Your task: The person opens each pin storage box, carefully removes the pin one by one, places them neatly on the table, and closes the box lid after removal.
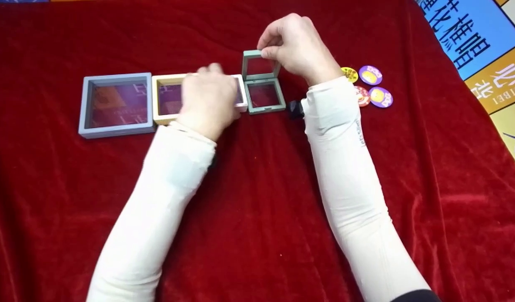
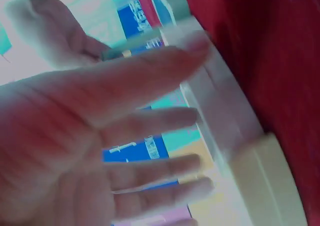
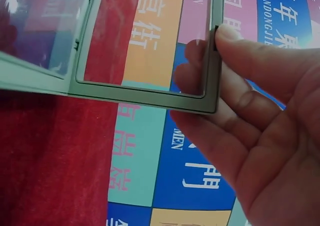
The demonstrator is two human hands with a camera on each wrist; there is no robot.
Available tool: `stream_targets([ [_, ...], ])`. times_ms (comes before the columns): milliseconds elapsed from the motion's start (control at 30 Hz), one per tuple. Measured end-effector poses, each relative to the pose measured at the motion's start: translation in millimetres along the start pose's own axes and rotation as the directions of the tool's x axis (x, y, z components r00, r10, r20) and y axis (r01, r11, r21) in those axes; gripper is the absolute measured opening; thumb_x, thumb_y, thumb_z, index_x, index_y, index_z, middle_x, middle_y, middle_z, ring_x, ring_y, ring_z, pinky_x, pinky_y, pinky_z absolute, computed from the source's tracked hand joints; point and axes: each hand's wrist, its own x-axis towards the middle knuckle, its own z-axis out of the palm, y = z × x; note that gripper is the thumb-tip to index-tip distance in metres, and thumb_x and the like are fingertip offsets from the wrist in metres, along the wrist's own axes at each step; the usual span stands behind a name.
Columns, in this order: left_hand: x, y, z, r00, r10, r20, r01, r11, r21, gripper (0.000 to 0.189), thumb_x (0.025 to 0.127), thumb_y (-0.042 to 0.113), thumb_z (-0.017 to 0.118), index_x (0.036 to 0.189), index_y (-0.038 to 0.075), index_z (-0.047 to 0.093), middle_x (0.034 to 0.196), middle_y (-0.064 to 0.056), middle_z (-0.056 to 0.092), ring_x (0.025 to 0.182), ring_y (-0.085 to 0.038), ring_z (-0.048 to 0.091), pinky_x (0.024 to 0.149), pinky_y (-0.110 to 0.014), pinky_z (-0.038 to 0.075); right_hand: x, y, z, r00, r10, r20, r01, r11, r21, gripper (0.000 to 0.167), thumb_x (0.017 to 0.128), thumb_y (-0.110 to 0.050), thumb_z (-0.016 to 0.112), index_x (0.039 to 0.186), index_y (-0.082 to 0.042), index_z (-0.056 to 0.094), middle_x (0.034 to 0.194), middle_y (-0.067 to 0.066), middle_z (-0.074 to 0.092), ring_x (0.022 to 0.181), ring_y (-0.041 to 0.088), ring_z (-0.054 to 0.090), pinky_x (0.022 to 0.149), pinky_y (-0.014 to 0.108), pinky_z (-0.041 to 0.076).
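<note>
At the right end of a row of clear-windowed display frames, a small green frame (image 1: 266, 96) stands hinged open with its lid upright. My right hand (image 1: 299, 48) pinches the lid's top edge between thumb and fingers; the right wrist view shows the thumb on the edge of the green lid (image 3: 145, 97). My left hand (image 1: 209, 98), blurred, is over the yellow frame (image 1: 167, 77) and the white frame (image 1: 243, 92), partly hiding both. In the left wrist view its fingers (image 2: 160, 173) extend straight, with nothing held.
A larger blue-grey frame (image 1: 117, 132) lies at the row's left end. Several round badges, including a purple badge (image 1: 370, 75), lie right of my right wrist, partly covered by the sleeve. Red velvet cloth (image 1: 257, 209) covers the surface; a printed colourful sheet (image 1: 463, 37) shows at the right.
</note>
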Motion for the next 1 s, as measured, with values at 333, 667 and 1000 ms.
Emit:
stream_targets([
  [333, -8.6, 29.8, 2.0, 0.974, 0.200, 0.108, -0.199, 0.980, -0.022, 0.049, 0.089, 0.048, 0.058, 0.124, 0.014, 0.062, 0.153, -0.018, 0.030, 0.138, -0.033, 0.031, 0.105, -0.051, 0.034, 1.0, -1, -1, 1.000, 0.001, 0.006, -0.002, 1.000, 0.029, 0.018, 0.090, -0.020, 0.064, 0.105, -0.013, 0.072, 0.097, -0.002, 0.069, 0.080, -0.001, 0.058, 0.077, 0.015, 0.045],
  [667, -6.4, 27.6, -0.1, 0.957, 0.189, 0.222, -0.167, 0.980, -0.113, 0.055, 0.091, 0.048, 0.056, 0.139, 0.025, 0.046, 0.155, -0.013, 0.029, 0.132, -0.033, 0.041, 0.102, -0.052, 0.038, -3.5, 0, -5, 0.999, 0.007, 0.051, -0.008, 0.999, 0.034, 0.011, 0.089, -0.017, 0.064, 0.097, -0.014, 0.071, 0.090, -0.005, 0.070, 0.073, 0.003, 0.061, 0.071, 0.016, 0.045],
  [1000, -5.6, 30.6, -1.7, 0.945, 0.172, 0.279, -0.148, 0.983, -0.107, 0.056, 0.092, 0.049, 0.053, 0.142, 0.024, 0.044, 0.159, -0.013, 0.019, 0.139, -0.032, 0.032, 0.107, -0.052, 0.033, -6.7, 2, -7, 0.996, -0.004, 0.089, 0.002, 1.000, 0.025, 0.010, 0.088, -0.016, 0.066, 0.096, -0.014, 0.071, 0.086, -0.007, 0.069, 0.074, 0.004, 0.061, 0.070, 0.017, 0.046],
])
